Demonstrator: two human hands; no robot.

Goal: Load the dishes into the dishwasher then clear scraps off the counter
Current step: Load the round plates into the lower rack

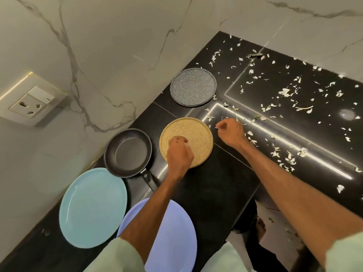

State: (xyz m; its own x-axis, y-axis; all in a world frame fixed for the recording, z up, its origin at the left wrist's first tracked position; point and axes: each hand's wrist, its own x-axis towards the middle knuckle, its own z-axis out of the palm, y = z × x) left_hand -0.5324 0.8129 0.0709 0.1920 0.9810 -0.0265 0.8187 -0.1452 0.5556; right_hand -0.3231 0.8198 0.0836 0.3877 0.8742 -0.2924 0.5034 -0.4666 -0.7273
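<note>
Far plate [193, 86] sitting at frame centre on the counter [216, 183], middle plate [198, 132] lying just below it, pan [127, 152] resting to its left, lower-left plate [93, 208] and bottom plate [176, 252] lying below the pan, scraps [284, 93] spreading across the right half, wall socket [31, 103] sitting far left.

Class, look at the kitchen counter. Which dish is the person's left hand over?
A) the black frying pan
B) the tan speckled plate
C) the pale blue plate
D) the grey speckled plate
B: the left hand, its fingers curled, shows directly over the near part of the tan speckled plate, covering part of its surface.
</note>
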